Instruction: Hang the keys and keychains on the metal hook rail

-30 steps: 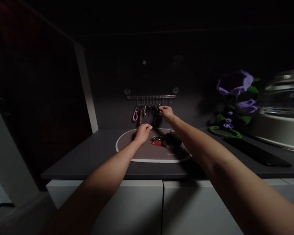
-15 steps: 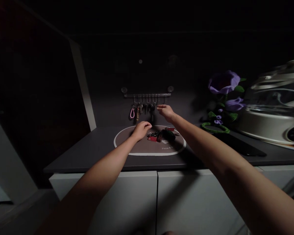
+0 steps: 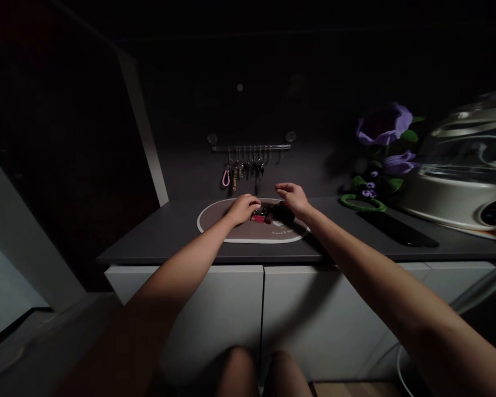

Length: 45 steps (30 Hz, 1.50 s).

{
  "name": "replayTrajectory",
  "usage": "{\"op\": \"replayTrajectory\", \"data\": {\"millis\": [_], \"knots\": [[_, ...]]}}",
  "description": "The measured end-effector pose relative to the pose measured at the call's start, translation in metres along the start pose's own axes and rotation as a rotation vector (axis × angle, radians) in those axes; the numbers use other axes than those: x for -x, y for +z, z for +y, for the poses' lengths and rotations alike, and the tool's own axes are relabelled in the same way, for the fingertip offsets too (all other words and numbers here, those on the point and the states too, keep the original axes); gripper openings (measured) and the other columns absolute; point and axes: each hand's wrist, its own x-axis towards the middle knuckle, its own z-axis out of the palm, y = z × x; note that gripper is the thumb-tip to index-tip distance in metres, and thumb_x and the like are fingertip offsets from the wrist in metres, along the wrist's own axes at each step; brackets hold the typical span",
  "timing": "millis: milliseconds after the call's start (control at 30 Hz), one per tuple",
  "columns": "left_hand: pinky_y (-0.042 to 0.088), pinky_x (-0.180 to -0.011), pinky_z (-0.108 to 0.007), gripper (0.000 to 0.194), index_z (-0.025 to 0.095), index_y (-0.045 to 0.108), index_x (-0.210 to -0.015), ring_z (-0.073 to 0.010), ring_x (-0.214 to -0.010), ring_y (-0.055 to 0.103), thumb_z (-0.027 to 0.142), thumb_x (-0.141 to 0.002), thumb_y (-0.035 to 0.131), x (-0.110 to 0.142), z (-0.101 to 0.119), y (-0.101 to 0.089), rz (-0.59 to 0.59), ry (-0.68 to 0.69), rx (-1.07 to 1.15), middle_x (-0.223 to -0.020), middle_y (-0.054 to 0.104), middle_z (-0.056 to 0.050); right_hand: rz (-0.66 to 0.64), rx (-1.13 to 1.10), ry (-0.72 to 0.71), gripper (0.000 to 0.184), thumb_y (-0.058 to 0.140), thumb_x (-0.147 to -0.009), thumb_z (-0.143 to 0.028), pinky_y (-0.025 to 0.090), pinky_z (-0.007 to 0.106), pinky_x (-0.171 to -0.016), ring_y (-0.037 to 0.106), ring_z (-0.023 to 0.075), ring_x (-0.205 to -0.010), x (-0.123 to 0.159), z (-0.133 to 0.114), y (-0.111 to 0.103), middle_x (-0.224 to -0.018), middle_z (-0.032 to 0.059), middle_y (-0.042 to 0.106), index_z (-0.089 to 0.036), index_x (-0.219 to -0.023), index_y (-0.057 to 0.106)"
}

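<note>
A brown oval mat point(image 3: 215, 225) with a white border lies on the dark counter, bearing a pile of keys, a red tag point(image 3: 258, 219) and a dark bundle point(image 3: 284, 213). My left hand point(image 3: 242, 209) is over the mat at the pile's left edge, fingers loosely curved and apart, no object visible in them. Just above the pile's right side hovers my right hand point(image 3: 294, 197), thumb and fingers apart and nothing seen between them. On the wall, several key sets point(image 3: 248, 169) hang from a clear hook rail point(image 3: 252, 147), among them a pink loop point(image 3: 226, 177).
Purple artificial flowers point(image 3: 386, 127) with a green ring base point(image 3: 362, 203) stand to the right. A flat black object point(image 3: 400, 229) lies before them, beside a large cream appliance point(image 3: 450, 198). White cabinet doors point(image 3: 215, 309) are below the counter point(image 3: 149, 237).
My right hand has left the hanging keys and come down toward the mat. My left hand has moved closer to the pile. The view has shifted, showing knees below.
</note>
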Motion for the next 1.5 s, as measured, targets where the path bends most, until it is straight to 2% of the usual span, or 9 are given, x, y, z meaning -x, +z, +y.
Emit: {"op": "replayTrajectory", "data": {"millis": [267,533,667,967,1200,1500], "knots": [[0.034,-0.087,-0.034,0.019,0.023,0.067,-0.092,-0.0199,-0.098,0.052,0.027,-0.078,0.054,-0.005,0.016,0.005,-0.064,-0.094,-0.161,-0.1,0.064,-0.004,0.017,0.346,-0.116,0.026,0.049,-0.069,-0.005,0.045,0.029,-0.083,0.059,0.0126,-0.08,0.021,0.013,-0.022,-0.09,0.0055,0.067,-0.015,-0.087,0.065],[0.029,-0.084,-0.037,0.012,0.023,0.068,-0.08,-0.0228,-0.097,0.049,0.03,-0.074,0.06,-0.016,0.029,0.007,-0.156,-0.073,-0.277,-0.094,0.063,-0.005,0.003,0.68,-0.227,0.029,0.045,-0.07,-0.006,0.043,0.026,-0.082,0.059,0.0146,-0.085,0.028,0.01,-0.022,-0.092,0.0073,0.067,-0.015,-0.088,0.066],[0.028,-0.083,-0.039,0.01,0.022,0.066,-0.077,-0.0239,-0.095,0.049,0.028,-0.075,0.059,-0.014,0.031,0.013,-0.164,-0.103,-0.329,-0.092,0.062,-0.006,0.002,0.714,-0.252,0.028,0.045,-0.071,-0.007,0.042,0.026,-0.082,0.059,0.0157,-0.087,0.029,0.011,-0.021,-0.092,0.0086,0.067,-0.014,-0.087,0.067],[0.026,-0.084,-0.041,0.017,0.017,0.063,-0.07,-0.0244,-0.094,0.046,0.022,-0.08,0.051,-0.01,0.022,0.019,-0.184,-0.046,-0.47,-0.088,0.06,-0.01,0.014,0.728,-0.293,0.028,0.043,-0.071,-0.006,0.041,0.027,-0.084,0.058,0.0171,-0.089,0.027,0.012,-0.019,-0.093,0.0091,0.067,-0.014,-0.085,0.066],[0.026,-0.084,-0.04,0.013,0.017,0.059,-0.077,-0.0248,-0.097,0.044,0.021,-0.082,0.048,-0.005,0.014,0.009,-0.08,-0.116,-0.433,-0.092,0.057,-0.01,0.002,0.756,-0.305,0.027,0.044,-0.071,-0.006,0.041,0.027,-0.082,0.058,0.0178,-0.088,0.029,0.01,-0.018,-0.092,0.0093,0.067,-0.014,-0.084,0.067],[0.03,-0.086,-0.037,0.01,0.019,0.057,-0.079,-0.0213,-0.098,0.044,0.021,-0.083,0.047,-0.007,0.009,0.0,-0.004,-0.134,-0.332,-0.096,0.056,-0.007,-0.013,0.801,-0.333,0.027,0.043,-0.072,-0.007,0.04,0.026,-0.082,0.057,0.0178,-0.089,0.028,0.01,-0.017,-0.092,0.0088,0.067,-0.014,-0.084,0.067]]}}
